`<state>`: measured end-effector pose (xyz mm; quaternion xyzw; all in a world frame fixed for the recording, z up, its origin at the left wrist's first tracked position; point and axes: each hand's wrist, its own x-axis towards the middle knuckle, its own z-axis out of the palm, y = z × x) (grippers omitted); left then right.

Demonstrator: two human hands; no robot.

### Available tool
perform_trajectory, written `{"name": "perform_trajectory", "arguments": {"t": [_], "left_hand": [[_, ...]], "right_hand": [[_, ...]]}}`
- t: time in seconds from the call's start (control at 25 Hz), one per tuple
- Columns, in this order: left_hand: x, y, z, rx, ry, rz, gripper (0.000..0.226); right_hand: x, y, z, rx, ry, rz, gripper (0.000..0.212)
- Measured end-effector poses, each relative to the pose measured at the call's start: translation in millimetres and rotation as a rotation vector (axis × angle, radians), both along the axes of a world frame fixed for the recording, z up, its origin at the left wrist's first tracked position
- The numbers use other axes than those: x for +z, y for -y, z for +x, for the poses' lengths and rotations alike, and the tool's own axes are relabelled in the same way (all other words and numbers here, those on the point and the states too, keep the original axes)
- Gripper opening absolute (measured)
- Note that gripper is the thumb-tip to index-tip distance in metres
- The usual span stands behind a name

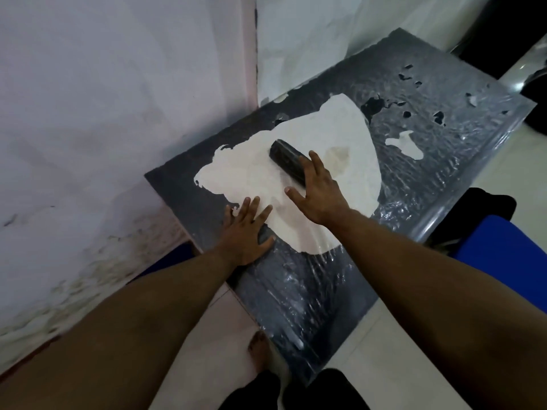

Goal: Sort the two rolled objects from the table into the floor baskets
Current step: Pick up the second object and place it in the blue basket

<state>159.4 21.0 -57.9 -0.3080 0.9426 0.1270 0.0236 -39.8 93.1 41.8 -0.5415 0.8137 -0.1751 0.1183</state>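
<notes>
Fingers of your right hand [318,190] lie spread on the dark roll [287,161] at frame centre, not yet closed; curl them round its near end. Your left hand [247,232] rests flat, empty, on the table [296,291].

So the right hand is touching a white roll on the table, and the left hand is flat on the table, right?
Not quite. The head view shows the roll is black, lying on a white patch of the table. The right hand touches it; the left hand is flat.
</notes>
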Motion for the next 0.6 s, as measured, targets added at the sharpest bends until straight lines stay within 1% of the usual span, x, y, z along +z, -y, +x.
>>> {"name": "perform_trajectory", "arguments": {"t": [0.12,0.36,0.48,0.6], "left_hand": [[-11,-4,-3,0.011,0.011,-0.069,0.079],[-18,-1,-7,0.042,-0.007,-0.103,0.081],[-20,0,-8,0.044,0.005,-0.104,0.083],[-21,1,-9,0.056,0.021,-0.104,0.084]], "right_hand": [[-11,24,-25,0.050,-0.035,0.038,0.081],[-33,86,-61,0.144,-0.067,0.124,0.084],[-46,99,-70,0.145,0.008,0.169,0.089],[-55,100,-74,0.087,0.094,0.123,0.090]]}}
